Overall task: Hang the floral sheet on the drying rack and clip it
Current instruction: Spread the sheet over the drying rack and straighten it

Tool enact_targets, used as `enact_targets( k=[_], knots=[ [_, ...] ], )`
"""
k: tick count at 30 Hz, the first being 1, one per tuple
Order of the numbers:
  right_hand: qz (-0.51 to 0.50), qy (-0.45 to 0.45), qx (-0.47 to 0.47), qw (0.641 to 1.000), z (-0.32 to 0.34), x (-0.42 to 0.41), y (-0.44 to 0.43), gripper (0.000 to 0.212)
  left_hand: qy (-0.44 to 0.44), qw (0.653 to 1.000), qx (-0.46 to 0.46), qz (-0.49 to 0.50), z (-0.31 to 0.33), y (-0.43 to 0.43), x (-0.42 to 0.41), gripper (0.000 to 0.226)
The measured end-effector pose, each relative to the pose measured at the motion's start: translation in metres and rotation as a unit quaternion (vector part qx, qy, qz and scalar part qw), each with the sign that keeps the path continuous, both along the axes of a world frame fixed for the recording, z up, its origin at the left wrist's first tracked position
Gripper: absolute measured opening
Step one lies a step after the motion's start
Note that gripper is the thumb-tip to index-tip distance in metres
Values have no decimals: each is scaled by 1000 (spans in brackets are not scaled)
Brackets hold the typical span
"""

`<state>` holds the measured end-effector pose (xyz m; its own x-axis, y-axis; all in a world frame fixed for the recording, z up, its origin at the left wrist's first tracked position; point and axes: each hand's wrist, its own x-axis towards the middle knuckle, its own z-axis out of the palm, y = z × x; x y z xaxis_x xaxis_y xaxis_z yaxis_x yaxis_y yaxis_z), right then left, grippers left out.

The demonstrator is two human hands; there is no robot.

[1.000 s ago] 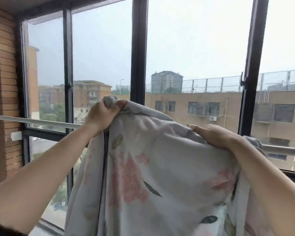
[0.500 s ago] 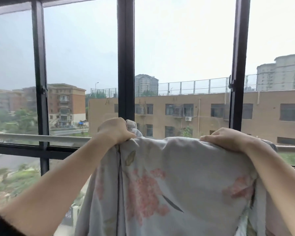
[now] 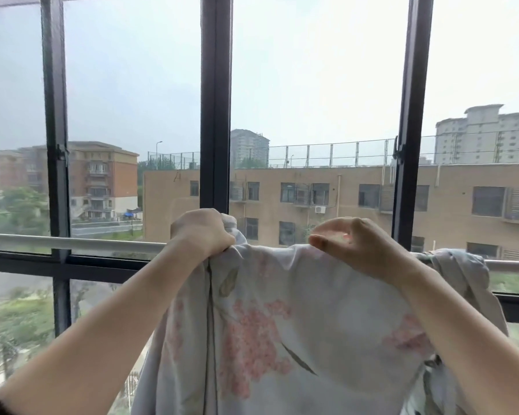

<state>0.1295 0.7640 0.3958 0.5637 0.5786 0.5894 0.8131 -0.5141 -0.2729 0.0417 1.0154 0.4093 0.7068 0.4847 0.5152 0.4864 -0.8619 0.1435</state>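
The pale grey cotton sheet printed with pink blossoms and dark leaves (image 3: 321,319) hangs in front of the person. Its upper fold sits level with the white round metal rail of the drying rack (image 3: 72,242), which runs across the dark-framed window (image 3: 215,115). The left grip (image 3: 203,232), a bare hand, is fisted tight round a bunched corner of the cloth and holds it just above the rail. This probably keeps the weight up so the edge can be laid over the bar rather than sag below it. The right grip (image 3: 360,247) arches over the top fold, fingers curved with a gap of light under them and the thumb tip at the fabric's edge. Whether it actually pinches the cloth, I cannot tell. To the right of that wrist, a wad of the sheet lies over the rail, so that side seems anchored. No clip is in view, so the clipping is not yet done.
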Motion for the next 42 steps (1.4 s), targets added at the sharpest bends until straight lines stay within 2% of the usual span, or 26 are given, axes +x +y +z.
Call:
enact_targets(
  k=[5, 10, 13, 16, 23, 30, 33, 36, 42],
  knots=[
    [86, -50, -7, 995, -13, -26, 50, 40, -18, 1000, -3, 23, -4, 3, 2, 25],
    [57, -158, -68, 983, -32, -25, 75, 35, -35, 999, 0, 19, -6, 3, -4, 32],
    [52, -190, -66, 978, -35, -17, 77, 29, -130, 991, -21, -25, -16, 1, -11, 44],
    [57, -195, -64, 977, -34, -11, 73, 30, -256, 957, -102, -90, -35, 3, -29, 54],
    [49, -194, -75, 977, -31, -11, 81, 32, -420, 881, -183, -117, -83, 3, -80, 65],
    [27, -172, -79, 982, -31, -9, 80, 35, -343, 887, -285, -123, -146, 15, -87, 96],
    [26, -162, -74, 984, -30, -9, 81, 35, -296, 885, -331, -140, -172, 15, -82, 82],
    [17, -150, -77, 986, -29, -12, 82, 35, -262, 865, -387, -181, -195, 7, -80, 68],
    [8, -138, -70, 988, -30, -13, 84, 35, -221, 855, -453, -120, -236, 4, -74, 69]
  ],
)
